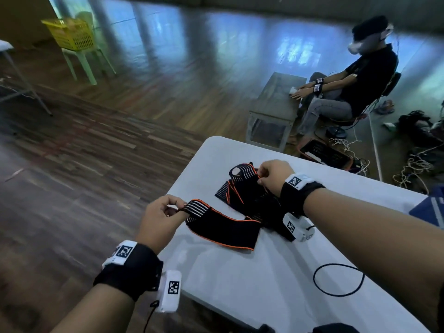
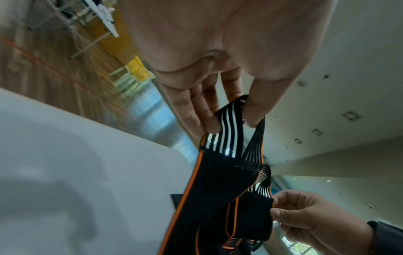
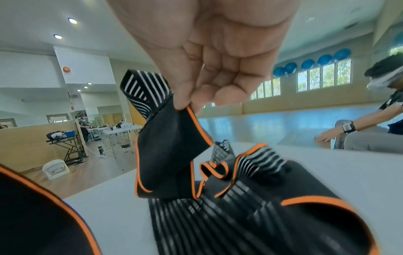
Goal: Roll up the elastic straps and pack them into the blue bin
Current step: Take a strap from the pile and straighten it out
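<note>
Both forearms are reaching out over the table's near-left corner. The left hand (image 1: 160, 219) is pinching the strap (image 1: 223, 227) between thumb and fingertips, while the right hand (image 1: 272, 177), farther in, is pinching another part, fingers curled.

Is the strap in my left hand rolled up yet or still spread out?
Still spread out. The strap lies flat and unrolled across the white table, with only its striped end pinched by the left hand.

Dim, bluish daylight from the windows (image 3: 322, 75) glares off the glossy floor (image 1: 168, 44); ceiling spotlights glow; wide-angle edges warp, and wrist views blur close fabric.
</note>
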The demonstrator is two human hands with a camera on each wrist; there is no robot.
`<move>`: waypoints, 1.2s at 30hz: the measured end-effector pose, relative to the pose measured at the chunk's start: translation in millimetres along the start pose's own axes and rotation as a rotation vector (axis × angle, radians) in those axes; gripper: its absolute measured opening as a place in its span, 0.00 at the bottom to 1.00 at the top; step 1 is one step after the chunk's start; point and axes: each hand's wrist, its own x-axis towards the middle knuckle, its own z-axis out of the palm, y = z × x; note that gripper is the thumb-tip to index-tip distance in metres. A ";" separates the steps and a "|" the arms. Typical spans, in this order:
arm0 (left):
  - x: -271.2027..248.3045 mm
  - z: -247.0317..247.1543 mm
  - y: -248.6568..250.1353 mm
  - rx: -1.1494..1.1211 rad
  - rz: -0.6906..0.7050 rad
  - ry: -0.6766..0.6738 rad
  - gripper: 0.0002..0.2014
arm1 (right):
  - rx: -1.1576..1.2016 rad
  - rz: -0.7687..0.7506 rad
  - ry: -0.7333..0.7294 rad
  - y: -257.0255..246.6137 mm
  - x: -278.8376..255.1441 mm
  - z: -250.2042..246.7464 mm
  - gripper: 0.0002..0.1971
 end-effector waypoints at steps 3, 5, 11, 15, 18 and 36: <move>12.3 25.9 37.5 0.037 0.106 -0.005 0.08 | 0.019 -0.003 0.102 16.0 -12.4 -33.7 0.04; 19.2 46.8 64.3 0.049 0.158 -0.023 0.11 | 0.024 -0.028 0.137 25.9 -25.2 -54.6 0.04; 26.5 105.1 137.0 0.007 0.285 -0.094 0.10 | 0.267 -0.001 0.361 54.2 -64.3 -101.6 0.09; 18.3 142.9 182.4 -0.038 0.337 -0.121 0.09 | 0.526 -0.005 0.504 63.9 -87.0 -136.8 0.06; 10.0 168.1 211.9 -0.102 0.373 -0.123 0.04 | 0.744 -0.061 0.569 69.9 -101.5 -163.3 0.06; -35.4 289.7 307.6 -0.322 0.345 -0.273 0.05 | 1.010 -0.189 0.709 136.9 -183.4 -216.6 0.15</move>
